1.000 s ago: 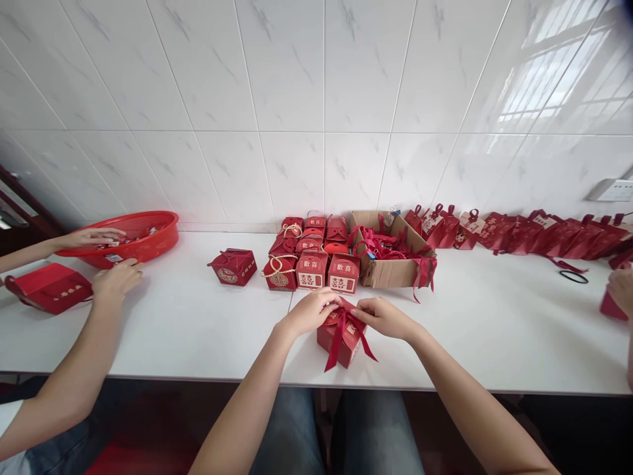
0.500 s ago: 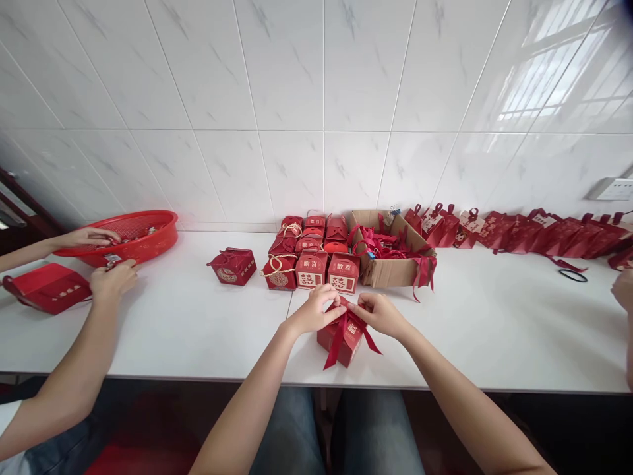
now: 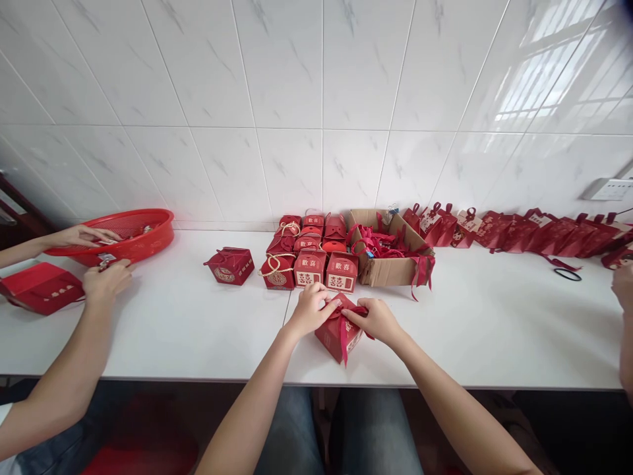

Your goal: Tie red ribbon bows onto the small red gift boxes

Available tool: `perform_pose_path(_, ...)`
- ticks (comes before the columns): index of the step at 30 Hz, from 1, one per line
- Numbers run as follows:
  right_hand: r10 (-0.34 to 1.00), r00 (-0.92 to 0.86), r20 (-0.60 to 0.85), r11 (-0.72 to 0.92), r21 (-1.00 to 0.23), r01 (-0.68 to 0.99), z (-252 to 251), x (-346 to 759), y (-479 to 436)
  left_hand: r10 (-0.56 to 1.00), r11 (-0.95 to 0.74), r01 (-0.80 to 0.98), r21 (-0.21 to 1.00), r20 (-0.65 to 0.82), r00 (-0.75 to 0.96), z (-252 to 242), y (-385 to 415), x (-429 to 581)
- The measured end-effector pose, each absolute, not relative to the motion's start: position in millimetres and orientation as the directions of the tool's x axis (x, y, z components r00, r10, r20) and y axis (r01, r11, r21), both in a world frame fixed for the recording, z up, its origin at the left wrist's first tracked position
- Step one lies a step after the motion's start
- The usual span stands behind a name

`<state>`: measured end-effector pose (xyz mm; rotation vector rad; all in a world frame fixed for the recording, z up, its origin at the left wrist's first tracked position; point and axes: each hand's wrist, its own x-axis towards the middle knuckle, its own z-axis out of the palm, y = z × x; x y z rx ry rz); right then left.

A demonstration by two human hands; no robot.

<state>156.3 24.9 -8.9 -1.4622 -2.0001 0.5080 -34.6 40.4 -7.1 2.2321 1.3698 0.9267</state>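
Note:
A small red gift box (image 3: 330, 335) with gold lettering stands on the white table, turned with one corner toward me. Across its top lies a dark red ribbon (image 3: 343, 340), one end hanging down the front. My left hand (image 3: 312, 310) is at the box's upper left, thumb and fingers pinching the ribbon by the knot. From the other side my right hand (image 3: 376, 318) pinches the ribbon too, its thumb reaching to the middle of the top. Just behind the hands are finished-looking red boxes (image 3: 310, 267) in rows.
A cardboard box (image 3: 395, 269) of red ribbons sits behind on the right, beside a long row of red bags (image 3: 514, 231). Leftward are a single red box (image 3: 230, 266), a red plastic basket (image 3: 148, 244) and a co-worker's hands (image 3: 106, 278). Another person's hand (image 3: 622, 287) shows far right.
My right hand has drawn slightly right and down with the ribbon, and its thumb has moved across the knot. The gift box has turned a little. Only one ribbon end now hangs in front.

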Motion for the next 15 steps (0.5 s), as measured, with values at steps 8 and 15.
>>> perform_pose_path(8, 0.944, -0.208, 0.255, 0.328, -0.779, 0.534, -12, 161, 19, 0.923, -0.381, 0.473, 0.795, 0.294, 0.249, -1, 33, -32)
perform_pose_path(15, 0.925, -0.225, 0.305, 0.376, -0.812, 0.446, -3, 166, 21, 0.941, -0.329, 0.433, 0.839, 0.254, 0.222, 2, 36, -31)
